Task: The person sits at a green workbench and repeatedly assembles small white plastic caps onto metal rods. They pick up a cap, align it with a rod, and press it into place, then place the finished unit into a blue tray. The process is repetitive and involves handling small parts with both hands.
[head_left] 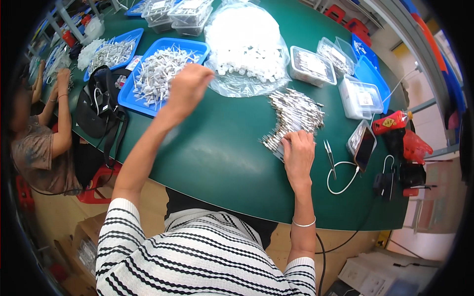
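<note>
The right hand (pixel 297 150) is resting on the green desk (pixel 217 153), its fingers curled together on the near end of a pile of metal pins (pixel 294 116). The left hand (pixel 190 86) is hovering, fingers closed in a loose fist, over the blue tray (pixel 129 96) of white parts, left of the pins. Tweezers (pixel 329 155) are lying just right of the pins.

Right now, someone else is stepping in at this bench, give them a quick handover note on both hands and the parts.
Left hand: raised, closed, over the near blue tray of white-tipped pins; what it grips is hidden.
Right hand: resting on the near end of the metal pin pile on the green table.
Bag of white caps lies behind, open.
Done: the blue tray holds many finished-looking pins.
Left: a large pile of metal pins.
</note>
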The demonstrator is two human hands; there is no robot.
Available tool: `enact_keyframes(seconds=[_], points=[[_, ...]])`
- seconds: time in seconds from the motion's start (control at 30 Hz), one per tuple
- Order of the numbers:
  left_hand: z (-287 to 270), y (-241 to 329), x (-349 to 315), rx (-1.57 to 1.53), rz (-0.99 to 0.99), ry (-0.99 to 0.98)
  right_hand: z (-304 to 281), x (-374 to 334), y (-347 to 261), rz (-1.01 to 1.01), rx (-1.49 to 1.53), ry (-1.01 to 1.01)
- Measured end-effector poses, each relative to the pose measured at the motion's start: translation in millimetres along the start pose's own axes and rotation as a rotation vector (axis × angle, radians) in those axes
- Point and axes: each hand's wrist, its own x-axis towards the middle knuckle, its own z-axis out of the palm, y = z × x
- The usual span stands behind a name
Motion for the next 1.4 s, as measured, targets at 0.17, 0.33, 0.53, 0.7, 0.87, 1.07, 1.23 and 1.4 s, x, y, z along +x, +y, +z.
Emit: enact_keyframes(seconds=[0.17,0.33,0.53,0.7,0.87,1.07,1.23,1.4], points=[[74,-13,18,0.018,0.069,-0.137,-10,3,-5,0.022,0.103,0.072],[111,-29,38,0.2,0.094,-0.299,-26,4,-10,0.235,0.409,0.105],[122,-33,41,0.241,0.188,-0.28,-20,9,-6,0.346,1.22,0.113],[124,-41,42,0.234,0.262,-0.285,-19,7,-13,0.451,1.55,0.031],[120,-43,44,0.193,0.219,-0.217,-12,5,-12,0.468,1.74,0.041],[63,31,20,-0.561,-0.371,-0.272,-7,5,-15,0.48,1.872,0.031],[29,91,-32,-1.162,-0.617,-0.51,-6,10,-37,0.478,1.892,0.005],[35,98,-51,-1.468,-0.87,-0.55,3,5,-46,0.392,1.815,0.065]])
